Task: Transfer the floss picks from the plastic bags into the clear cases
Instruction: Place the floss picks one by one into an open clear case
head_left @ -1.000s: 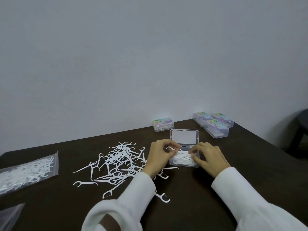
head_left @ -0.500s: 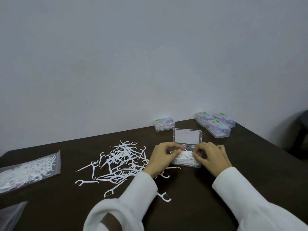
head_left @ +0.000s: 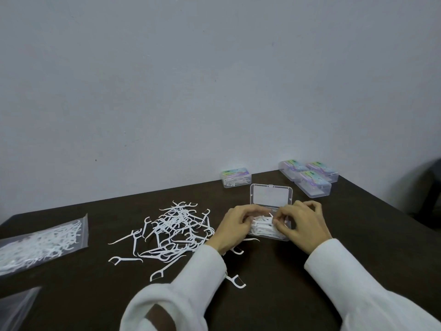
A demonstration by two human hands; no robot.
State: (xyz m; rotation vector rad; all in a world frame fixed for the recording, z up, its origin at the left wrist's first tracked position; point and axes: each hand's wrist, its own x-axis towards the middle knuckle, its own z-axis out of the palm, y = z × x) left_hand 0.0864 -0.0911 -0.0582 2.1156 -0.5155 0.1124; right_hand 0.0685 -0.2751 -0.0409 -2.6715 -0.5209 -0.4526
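Observation:
An open clear case [head_left: 271,195] sits on the dark table [head_left: 358,235], its lid standing up at the back. White floss picks [head_left: 262,226] fill its tray. My left hand [head_left: 235,226] and my right hand [head_left: 301,223] rest at the tray's two ends, fingertips pinching and pressing the picks inside. A loose pile of floss picks [head_left: 174,232] lies spread on the table left of my left hand. A plastic bag [head_left: 40,244] with many picks in it lies at the far left.
A shut case [head_left: 236,179] with a coloured label stands by the wall behind the open one. Three more shut cases [head_left: 310,180] are grouped at the back right. Another plastic bag [head_left: 14,306] lies at the lower left corner. Single picks [head_left: 237,281] lie near my left sleeve.
Both hands have drawn closer together over the tray, fingertips now meeting on the picks inside. The case and the pile stay where they were.

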